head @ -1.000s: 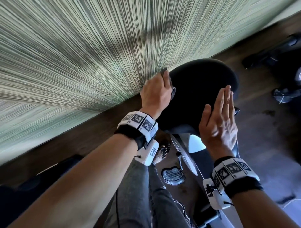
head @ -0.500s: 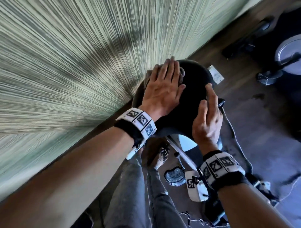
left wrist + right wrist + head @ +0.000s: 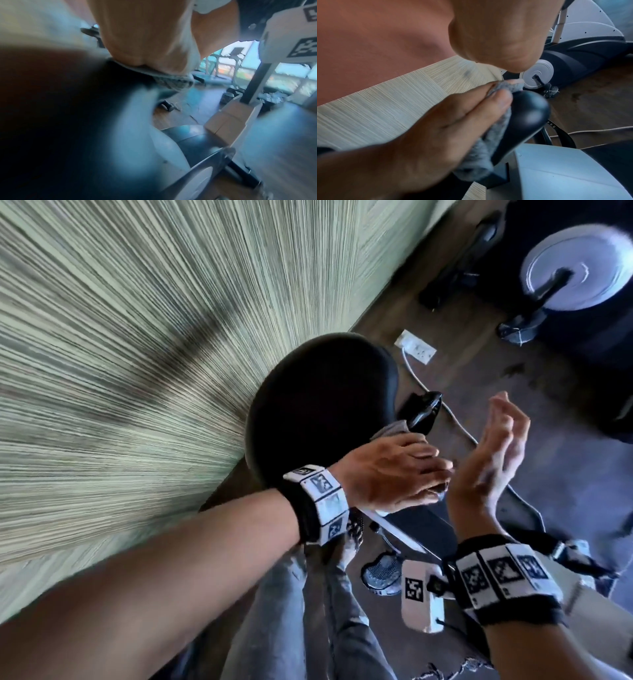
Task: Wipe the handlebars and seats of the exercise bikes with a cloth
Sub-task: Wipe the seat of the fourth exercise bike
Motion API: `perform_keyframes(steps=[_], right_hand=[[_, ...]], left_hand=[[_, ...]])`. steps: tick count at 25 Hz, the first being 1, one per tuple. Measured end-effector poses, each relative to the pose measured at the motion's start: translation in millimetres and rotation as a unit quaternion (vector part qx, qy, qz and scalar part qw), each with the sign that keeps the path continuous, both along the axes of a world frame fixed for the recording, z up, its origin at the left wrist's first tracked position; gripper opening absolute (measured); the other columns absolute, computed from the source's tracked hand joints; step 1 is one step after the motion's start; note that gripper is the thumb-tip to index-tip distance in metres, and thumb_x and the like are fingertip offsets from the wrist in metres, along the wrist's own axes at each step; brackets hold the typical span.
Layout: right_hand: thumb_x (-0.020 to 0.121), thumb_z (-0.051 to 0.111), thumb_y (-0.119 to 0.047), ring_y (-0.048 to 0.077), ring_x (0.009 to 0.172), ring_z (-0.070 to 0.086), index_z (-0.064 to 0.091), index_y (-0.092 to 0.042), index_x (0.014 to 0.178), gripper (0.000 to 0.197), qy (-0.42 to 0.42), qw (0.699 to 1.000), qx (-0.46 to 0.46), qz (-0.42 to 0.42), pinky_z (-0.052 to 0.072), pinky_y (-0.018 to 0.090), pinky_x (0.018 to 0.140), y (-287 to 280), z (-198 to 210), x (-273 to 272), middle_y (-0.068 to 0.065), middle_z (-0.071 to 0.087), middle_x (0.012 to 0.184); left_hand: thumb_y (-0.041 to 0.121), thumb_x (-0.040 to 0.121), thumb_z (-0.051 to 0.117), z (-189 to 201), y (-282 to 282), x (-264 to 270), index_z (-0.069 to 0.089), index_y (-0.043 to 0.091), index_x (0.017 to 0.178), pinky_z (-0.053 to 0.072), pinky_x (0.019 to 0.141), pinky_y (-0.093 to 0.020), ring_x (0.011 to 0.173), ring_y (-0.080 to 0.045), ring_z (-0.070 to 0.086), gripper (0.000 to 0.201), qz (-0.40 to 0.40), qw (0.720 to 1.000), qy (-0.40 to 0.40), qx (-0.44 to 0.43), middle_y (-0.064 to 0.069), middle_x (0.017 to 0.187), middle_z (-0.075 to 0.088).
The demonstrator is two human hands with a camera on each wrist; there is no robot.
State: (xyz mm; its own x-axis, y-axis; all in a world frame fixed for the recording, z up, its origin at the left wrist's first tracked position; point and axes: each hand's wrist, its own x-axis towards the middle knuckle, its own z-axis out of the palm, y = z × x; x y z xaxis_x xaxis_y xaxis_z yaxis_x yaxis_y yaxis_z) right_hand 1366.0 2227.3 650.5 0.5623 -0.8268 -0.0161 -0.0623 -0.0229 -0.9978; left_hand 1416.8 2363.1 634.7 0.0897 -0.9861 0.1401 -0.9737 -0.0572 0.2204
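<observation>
The person is working on the black seat (image 3: 322,405) of the exercise bike nearest them, which is standing close to the striped wall (image 3: 120,354) on the left. The left hand (image 3: 394,474) is reaching across the near right end of the seat, its grip closing on the grey cloth (image 3: 394,429); the right wrist view is showing the thumb and fingers pinching the cloth (image 3: 498,127) against the seat's narrow nose (image 3: 529,112). The right hand (image 3: 489,460) is hovering just right of the left one, off the seat, its fingers apart and loosely curved, holding nothing.

Judging by where the cloth is sitting, the wipe of this seat is reaching its nose end and may be close to finished, though nothing on the dark surface is showing which parts have been covered. This bike's handlebars are not appearing in any view, so whether they are wiped cannot be told. A second bike (image 3: 575,268), with its pale round flywheel, is standing far right on the wooden floor (image 3: 486,364), and more machines are blurring past in the left wrist view; as far as can be seen, that seat and those bars are likely remaining.
</observation>
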Motion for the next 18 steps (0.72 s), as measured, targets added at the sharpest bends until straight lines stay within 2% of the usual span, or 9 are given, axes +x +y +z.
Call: perform_keyframes(steps=[2, 6, 8, 10, 11, 12, 14, 16, 18], right_hand=[[0.105, 0.034, -0.018, 0.014, 0.141, 0.046, 0.06, -0.008, 0.119, 0.03, 0.026, 0.999, -0.032, -0.001, 0.033, 0.027, 0.118, 9.5, 1.7, -1.6, 0.015, 0.057, 0.143], [0.104, 0.032, -0.031, 0.008, 0.141, 0.04, 0.057, -0.002, 0.128, 0.045, 0.082, 0.993, -0.069, 0.052, 0.029, 0.015, 0.112, 32.8, -5.5, 0.2, 0.012, 0.046, 0.155], [0.101, 0.028, -0.044, 0.011, 0.141, 0.041, 0.056, -0.007, 0.131, 0.055, 0.129, 0.985, -0.087, 0.076, 0.027, 0.012, 0.111, 41.6, -10.0, 2.2, 0.005, 0.046, 0.154], [0.098, 0.025, -0.047, 0.017, 0.137, 0.046, 0.055, -0.013, 0.129, 0.055, 0.177, 0.972, -0.129, 0.083, 0.032, 0.015, 0.107, 48.9, -10.2, 6.1, 0.002, 0.052, 0.147], [0.097, 0.025, -0.046, 0.02, 0.133, 0.049, 0.054, -0.016, 0.128, 0.052, 0.194, 0.966, -0.145, 0.087, 0.037, 0.022, 0.105, 51.6, -8.9, 7.9, 0.002, 0.055, 0.142], [0.097, 0.025, -0.045, 0.023, 0.129, 0.051, 0.053, -0.017, 0.128, 0.051, 0.205, 0.962, -0.157, 0.093, 0.041, 0.03, 0.102, 54.2, -7.5, 9.4, 0.002, 0.056, 0.138], [0.096, 0.024, -0.046, 0.024, 0.125, 0.054, 0.051, -0.02, 0.131, 0.05, 0.231, 0.955, -0.162, 0.092, 0.043, 0.031, 0.093, 56.5, -5.7, 11.5, -0.001, 0.056, 0.136], [0.097, 0.023, -0.048, 0.022, 0.125, 0.054, 0.048, -0.026, 0.135, 0.051, 0.257, 0.95, -0.158, 0.084, 0.039, 0.029, 0.085, 55.7, -4.1, 10.5, -0.007, 0.054, 0.139], [0.099, 0.022, -0.047, 0.021, 0.127, 0.052, 0.047, -0.024, 0.138, 0.051, 0.259, 0.944, -0.186, 0.088, 0.039, 0.029, 0.088, 53.1, -4.2, 9.5, -0.006, 0.053, 0.14]], left_hand=[[0.045, 0.106, 0.034, 13.2, 4.8, 39.6, 0.066, 0.017, 0.132, 0.039, 0.11, -0.043, 0.124, -0.027, 0.058, 0.049, -0.063, 0.997, 0.027, 0.042, 0.001, 0.136, 0.065], [0.047, 0.108, 0.026, 23.5, 33.7, 146.1, 0.059, 0.019, 0.141, 0.025, 0.123, -0.042, 0.14, -0.027, 0.046, 0.055, 0.103, 0.989, 0.062, 0.087, -0.001, 0.148, 0.056], [0.049, 0.109, 0.026, 27.2, 44.3, 175.0, 0.065, 0.012, 0.13, 0.05, 0.103, -0.043, 0.11, -0.024, 0.066, 0.057, 0.226, 0.96, 0.127, 0.101, -0.008, 0.124, 0.07], [0.049, 0.11, 0.028, 26.3, 44.5, 182.0, 0.065, 0.008, 0.099, 0.051, 0.067, -0.036, 0.067, -0.019, 0.064, 0.056, 0.332, 0.919, 0.176, 0.116, -0.002, 0.079, 0.066], [0.049, 0.109, 0.029, 23.6, 42.3, 180.1, 0.063, 0.01, 0.095, 0.048, 0.064, -0.034, 0.066, -0.02, 0.061, 0.054, 0.362, 0.914, 0.151, 0.105, 0.0, 0.078, 0.065], [0.051, 0.108, 0.031, 19.7, 40.5, 175.6, 0.066, 0.016, 0.101, 0.049, 0.068, -0.036, 0.078, -0.021, 0.063, 0.05, 0.372, 0.918, 0.101, 0.092, 0.002, 0.092, 0.07], [0.05, 0.105, 0.036, 12.6, 33.8, 157.9, 0.068, 0.029, 0.12, 0.053, 0.086, -0.04, 0.106, -0.021, 0.061, 0.043, 0.311, 0.949, 0.025, 0.052, 0.012, 0.121, 0.069], [0.047, 0.105, 0.038, 9.0, 19.5, 130.0, 0.073, 0.03, 0.11, 0.045, 0.098, -0.041, 0.109, -0.019, 0.058, 0.039, 0.143, 0.989, -0.01, 0.021, 0.013, 0.114, 0.07], [0.045, 0.106, 0.043, 9.7, 8.6, 113.5, 0.071, 0.026, 0.089, 0.042, 0.098, -0.038, 0.1, -0.019, 0.058, 0.038, -0.007, 0.999, 0.022, 0.032, 0.009, 0.094, 0.069]])
